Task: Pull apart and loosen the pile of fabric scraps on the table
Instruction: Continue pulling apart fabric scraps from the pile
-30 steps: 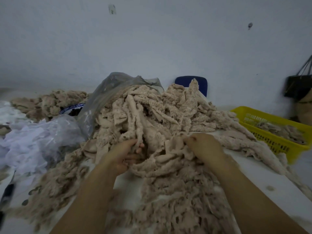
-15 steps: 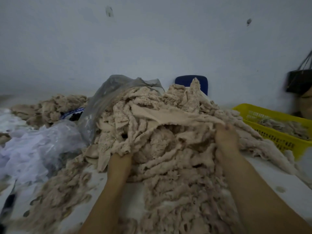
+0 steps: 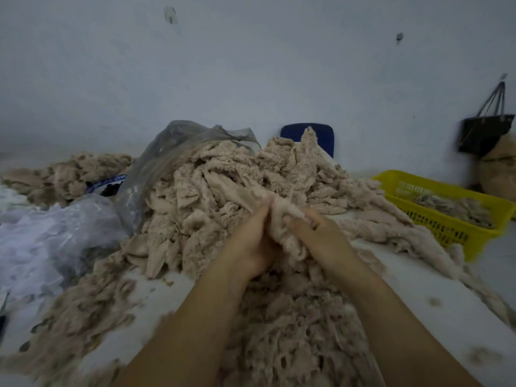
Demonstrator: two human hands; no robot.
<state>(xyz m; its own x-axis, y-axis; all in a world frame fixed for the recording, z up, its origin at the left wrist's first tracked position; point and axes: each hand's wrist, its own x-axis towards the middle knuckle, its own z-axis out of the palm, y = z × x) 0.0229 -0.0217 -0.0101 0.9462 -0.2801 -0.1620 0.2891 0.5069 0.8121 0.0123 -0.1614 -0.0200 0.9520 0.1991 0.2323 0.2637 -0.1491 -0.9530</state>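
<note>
Pile of fabric scraps (image 3: 223, 191): beige, heaped mid-way across the white table (image 3: 413, 277), loose strands spilling to the near edge. Left hand (image 3: 250, 241) and right hand (image 3: 318, 233) meet on its near slope, fingers of both curled round one clump of it. Grey plastic bag (image 3: 178, 146) touches the pile's left side. Yellow basket (image 3: 452, 236) stands to the right.

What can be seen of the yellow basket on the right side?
The yellow basket is shallow, rectangular and plastic by its look, with slotted walls. It stands upright at the right, behind a trail of the fabric pile. A few beige scraps lie inside. The left hand and right hand grip the pile, clear of the basket.
</note>
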